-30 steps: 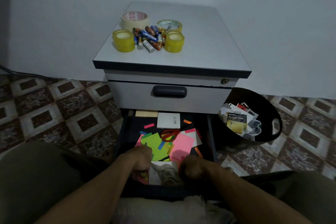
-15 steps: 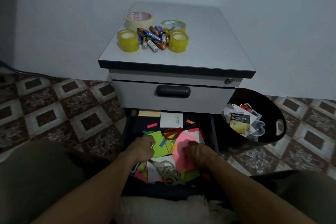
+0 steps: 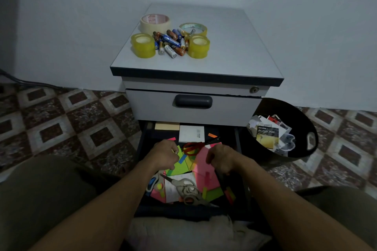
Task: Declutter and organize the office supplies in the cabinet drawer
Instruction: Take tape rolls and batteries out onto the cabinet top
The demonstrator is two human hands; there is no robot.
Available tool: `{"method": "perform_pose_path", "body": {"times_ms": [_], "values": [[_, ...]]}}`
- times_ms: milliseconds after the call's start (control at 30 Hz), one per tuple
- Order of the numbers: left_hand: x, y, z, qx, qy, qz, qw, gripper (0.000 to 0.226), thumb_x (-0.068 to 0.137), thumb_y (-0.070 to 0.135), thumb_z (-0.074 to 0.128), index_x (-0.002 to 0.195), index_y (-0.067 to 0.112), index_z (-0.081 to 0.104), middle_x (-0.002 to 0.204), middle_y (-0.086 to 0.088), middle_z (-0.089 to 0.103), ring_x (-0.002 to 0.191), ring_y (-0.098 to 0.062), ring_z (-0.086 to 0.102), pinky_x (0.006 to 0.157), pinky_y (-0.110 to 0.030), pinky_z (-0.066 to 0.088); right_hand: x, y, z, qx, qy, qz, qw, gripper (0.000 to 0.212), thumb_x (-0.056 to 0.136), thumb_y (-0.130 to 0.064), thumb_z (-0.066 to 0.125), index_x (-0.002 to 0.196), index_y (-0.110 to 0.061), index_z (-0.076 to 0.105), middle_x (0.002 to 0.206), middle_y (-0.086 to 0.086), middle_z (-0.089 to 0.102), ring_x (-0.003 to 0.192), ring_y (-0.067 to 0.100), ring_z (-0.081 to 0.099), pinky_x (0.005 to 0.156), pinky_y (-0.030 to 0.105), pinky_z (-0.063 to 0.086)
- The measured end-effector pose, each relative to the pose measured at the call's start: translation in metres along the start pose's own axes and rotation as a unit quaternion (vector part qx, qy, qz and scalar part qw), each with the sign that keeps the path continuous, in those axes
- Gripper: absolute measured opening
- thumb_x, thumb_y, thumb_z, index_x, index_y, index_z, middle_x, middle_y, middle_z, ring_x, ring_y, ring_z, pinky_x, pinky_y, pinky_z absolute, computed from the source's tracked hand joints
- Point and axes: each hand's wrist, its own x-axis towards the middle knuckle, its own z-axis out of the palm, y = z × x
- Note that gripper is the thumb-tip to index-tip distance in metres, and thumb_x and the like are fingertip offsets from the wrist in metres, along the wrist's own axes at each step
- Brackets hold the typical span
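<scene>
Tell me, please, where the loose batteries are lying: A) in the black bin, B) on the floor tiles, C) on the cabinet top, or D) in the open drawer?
C: the batteries lie heaped on the cabinet top, among the tape rolls.

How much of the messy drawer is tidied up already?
Partway. Tape rolls and batteries sit grouped on the cabinet top; packaging is in the black bin. The left hand and right hand are among the sticky notes in the open drawer. Those notes and both scissors lie jumbled, left to sort.
</scene>
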Motion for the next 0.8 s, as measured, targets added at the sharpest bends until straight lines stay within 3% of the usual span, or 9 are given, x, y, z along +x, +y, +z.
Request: {"method": "perform_pose_path", "body": {"times_ms": [133, 233, 433, 633, 800], "values": [[-0.005, 0.004, -0.004, 0.001, -0.006, -0.004, 1.0, 0.024, 0.089, 0.006, 0.063, 0.112, 0.014, 0.063, 0.096, -0.009, 0.069, 0.07, -0.018, 0.074, 0.054, -0.022, 0.051, -0.007, -0.009, 0.019, -0.089, -0.17, -0.048, 0.98, 0.033, 0.097, -0.011, 0.054, 0.129, -0.007, 0.063, 0.131, 0.011, 0.062, 0.117, 0.026, 0.058, 0.092, 0.03, 0.047], [-0.009, 0.005, -0.006, 0.005, -0.019, -0.023, 1.0, 0.027, 0.09, 0.004, 0.061, 0.116, 0.01, 0.063, 0.09, -0.008, 0.068, 0.068, -0.014, 0.072, 0.048, -0.02, 0.047, -0.009, -0.002, 0.048, -0.122, -0.23, -0.036, 0.965, 0.037, 0.096, -0.016, 0.055, 0.13, -0.006, 0.061, 0.134, 0.014, 0.059, 0.118, 0.031, 0.059, 0.097, 0.038, 0.048], [-0.017, 0.004, -0.009, 0.021, -0.027, -0.029, 0.999, 0.034, 0.09, 0.002, 0.059, 0.124, 0.006, 0.062, 0.098, -0.017, 0.072, 0.073, -0.017, 0.073, 0.047, -0.02, 0.046, -0.012, -0.001, 0.058, -0.127, -0.236, -0.017, 0.963, 0.039, 0.099, -0.024, 0.053, 0.135, -0.009, 0.059, 0.142, 0.013, 0.054, 0.124, 0.029, 0.055, 0.105, 0.04, 0.045], [-0.019, 0.007, -0.008, 0.018, -0.036, -0.03, 0.999, 0.039, 0.091, 0.002, 0.058, 0.129, 0.008, 0.059, 0.102, -0.013, 0.07, 0.073, -0.016, 0.071, 0.05, -0.023, 0.047, -0.017, -0.01, 0.053, -0.109, -0.246, -0.04, 0.962, 0.047, 0.097, -0.006, 0.047, 0.144, -0.013, 0.05, 0.142, 0.016, 0.052, 0.123, 0.034, 0.054, 0.096, 0.037, 0.045], [-0.024, 0.009, -0.012, 0.009, -0.033, -0.032, 0.999, 0.036, 0.091, 0.003, 0.061, 0.127, 0.005, 0.059, 0.103, -0.015, 0.071, 0.069, -0.014, 0.071, 0.05, -0.021, 0.048, -0.016, -0.018, 0.045, -0.093, -0.194, -0.046, 0.976, 0.037, 0.094, -0.01, 0.056, 0.131, -0.007, 0.06, 0.13, 0.015, 0.06, 0.115, 0.031, 0.059, 0.097, 0.041, 0.051]]}}
